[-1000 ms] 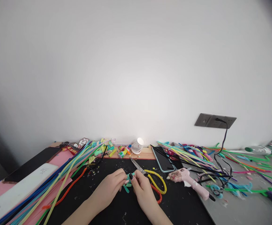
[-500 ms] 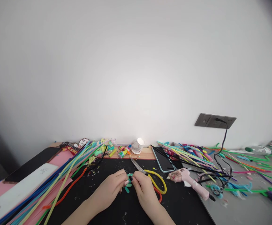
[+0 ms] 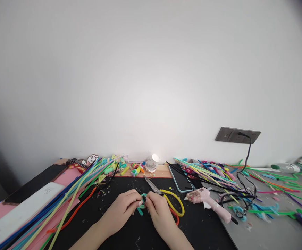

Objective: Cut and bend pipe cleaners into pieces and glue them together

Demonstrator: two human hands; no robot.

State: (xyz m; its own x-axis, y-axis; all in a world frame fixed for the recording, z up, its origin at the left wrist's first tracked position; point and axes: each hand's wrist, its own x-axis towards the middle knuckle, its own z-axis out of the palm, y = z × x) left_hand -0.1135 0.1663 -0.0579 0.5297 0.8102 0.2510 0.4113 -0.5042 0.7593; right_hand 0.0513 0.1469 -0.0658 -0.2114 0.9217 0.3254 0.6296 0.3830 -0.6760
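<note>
Between my two hands is a small teal-green piece of fuzzy pipe cleaner (image 3: pixel 140 210), bent into loops, mostly hidden by the fingers. My left hand (image 3: pixel 123 209) pinches it from the left, thumb against the fingers. From the right, my right hand (image 3: pixel 158 207) grips it with thumb and forefinger; a dark thumbnail shows. Just beyond the right hand lie scissors (image 3: pixel 174 205) with yellow handles, blades pointing away to the left. Part of an orange-red pipe cleaner (image 3: pixel 175 218) shows beside that hand. Below the hands is a black mat (image 3: pixel 140 236) with scattered lint.
Long colored pipe cleaners (image 3: pixel 73 198) and a white device (image 3: pixel 23 208) lie at left. A paper cup (image 3: pixel 153 163) stands by the wall. On the right are a phone (image 3: pixel 181 178), a pink glue gun (image 3: pixel 213 205), its cord at a wall socket (image 3: pixel 237 135), and more pipe cleaners (image 3: pixel 276 187).
Both hands stay on the teal-green pipe cleaner piece, with only a slight shift of the fingers. The whole view has moved very slightly.
</note>
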